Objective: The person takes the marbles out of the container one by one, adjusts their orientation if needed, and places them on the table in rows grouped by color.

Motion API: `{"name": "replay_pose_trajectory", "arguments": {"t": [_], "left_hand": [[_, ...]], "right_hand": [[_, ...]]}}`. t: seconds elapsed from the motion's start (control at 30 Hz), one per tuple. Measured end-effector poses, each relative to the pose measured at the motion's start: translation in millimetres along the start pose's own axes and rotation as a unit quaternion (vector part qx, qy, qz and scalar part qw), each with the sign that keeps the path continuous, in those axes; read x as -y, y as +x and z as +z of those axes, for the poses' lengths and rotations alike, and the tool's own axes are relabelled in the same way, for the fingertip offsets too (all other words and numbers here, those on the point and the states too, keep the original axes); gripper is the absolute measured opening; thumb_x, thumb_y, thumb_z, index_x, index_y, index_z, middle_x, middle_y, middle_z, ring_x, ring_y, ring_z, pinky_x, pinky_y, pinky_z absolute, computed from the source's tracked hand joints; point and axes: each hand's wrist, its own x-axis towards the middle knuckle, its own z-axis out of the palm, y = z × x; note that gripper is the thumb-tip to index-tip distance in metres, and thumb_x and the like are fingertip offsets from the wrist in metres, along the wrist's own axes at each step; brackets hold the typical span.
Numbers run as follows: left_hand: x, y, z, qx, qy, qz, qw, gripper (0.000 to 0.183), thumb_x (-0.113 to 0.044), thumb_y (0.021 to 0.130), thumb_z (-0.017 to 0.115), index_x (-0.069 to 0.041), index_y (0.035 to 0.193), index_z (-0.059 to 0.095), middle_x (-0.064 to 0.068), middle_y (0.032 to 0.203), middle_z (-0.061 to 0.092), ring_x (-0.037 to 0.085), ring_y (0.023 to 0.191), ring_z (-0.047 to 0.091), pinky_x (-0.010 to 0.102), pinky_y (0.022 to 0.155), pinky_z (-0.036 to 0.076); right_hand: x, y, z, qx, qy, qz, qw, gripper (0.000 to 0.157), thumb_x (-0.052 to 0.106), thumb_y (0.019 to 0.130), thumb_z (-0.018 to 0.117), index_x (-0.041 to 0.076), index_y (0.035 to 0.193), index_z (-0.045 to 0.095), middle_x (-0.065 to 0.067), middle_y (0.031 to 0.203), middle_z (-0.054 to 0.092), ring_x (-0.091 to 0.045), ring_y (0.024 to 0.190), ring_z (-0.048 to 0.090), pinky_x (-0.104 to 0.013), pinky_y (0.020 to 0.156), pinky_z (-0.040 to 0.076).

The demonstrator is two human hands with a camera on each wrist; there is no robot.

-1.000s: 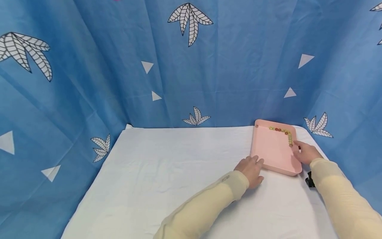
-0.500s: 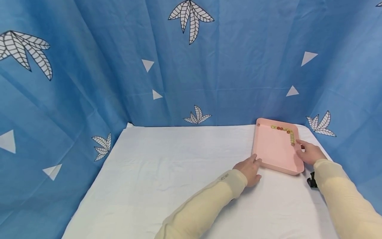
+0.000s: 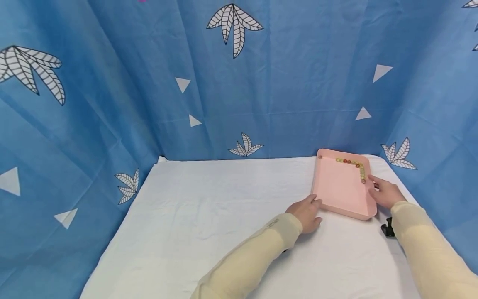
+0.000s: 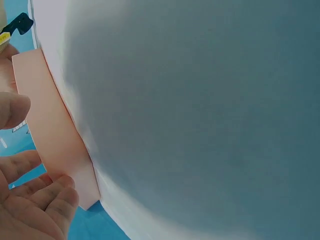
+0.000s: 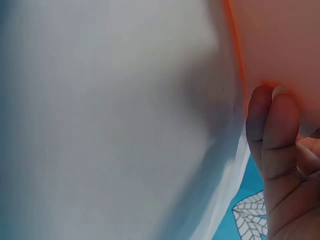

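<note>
A pink rectangular tray (image 3: 341, 189) lies at the far right of the white table. Small yellow-green and red round pieces (image 3: 362, 168) line its far and right sides in a bent row; their kind is too small to tell. A lone brownish piece (image 3: 320, 157) sits in its far left corner. My left hand (image 3: 304, 212) is at the near left corner, fingertips touching the tray's outer wall (image 4: 55, 110) in the left wrist view. On the right side, my right hand (image 3: 386, 194) rests extended fingers (image 5: 281, 125) against the wall.
Under my right forearm shows a black object (image 3: 388, 228), partly hidden by the sleeve. A blue curtain (image 3: 298, 83) with leaf prints hangs behind and beside the white-covered table (image 3: 224, 187). The tray stands near the table's far right corner.
My left hand has shifted a little left. The tray appears to have moved very slightly left, while the right hand stays at its side. The head view also sways a little.
</note>
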Motion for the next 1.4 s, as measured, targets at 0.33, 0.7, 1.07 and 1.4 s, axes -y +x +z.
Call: {"name": "replay_pose_trajectory", "arguments": {"t": [0.33,0.7,1.07,1.4], "left_hand": [[13.1,-14.6,0.5,-0.028,-0.033,0.007,0.9991,0.051,-0.042,0.096,0.056,-0.023,0.142,0.047,-0.004,0.15,0.036,0.008,0.131,0.043,0.022,0.102,0.037],[27.0,-36.3,-7.0,-0.061,-0.055,0.024,0.9963,0.05,-0.041,0.096,0.055,-0.022,0.141,0.047,-0.002,0.151,0.035,0.008,0.132,0.042,0.022,0.102,0.037],[51.9,-58.3,-11.6,-0.065,-0.109,0.013,0.9918,0.063,-0.057,0.093,0.052,-0.023,0.145,0.042,-0.002,0.154,0.029,0.013,0.13,0.045,0.029,0.102,0.04],[81.5,-76.9,-19.7,-0.062,-0.173,-0.027,0.9827,0.08,-0.066,0.091,0.047,-0.017,0.152,0.03,0.001,0.158,0.022,0.021,0.138,0.035,0.037,0.108,0.034]], "right_hand": [[12.1,-4.2,6.9,0.006,0.011,-0.014,1.0,0.063,0.022,0.1,0.043,-0.002,0.151,0.015,-0.042,0.138,0.031,-0.057,0.123,0.035,-0.064,0.096,0.034],[32.6,-9.5,14.9,-0.001,0.025,-0.039,0.999,0.061,0.021,0.101,0.043,0.0,0.151,0.017,-0.041,0.138,0.033,-0.056,0.123,0.038,-0.062,0.095,0.037],[56.1,-17.9,27.7,-0.01,0.031,-0.104,0.994,0.055,0.017,0.101,0.043,-0.001,0.15,0.024,-0.037,0.138,0.039,-0.053,0.119,0.045,-0.061,0.091,0.042],[90.0,-36.4,44.0,-0.018,0.051,-0.142,0.988,0.052,0.015,0.101,0.045,0.001,0.149,0.029,-0.033,0.138,0.043,-0.047,0.106,0.058,-0.054,0.085,0.049]]}}
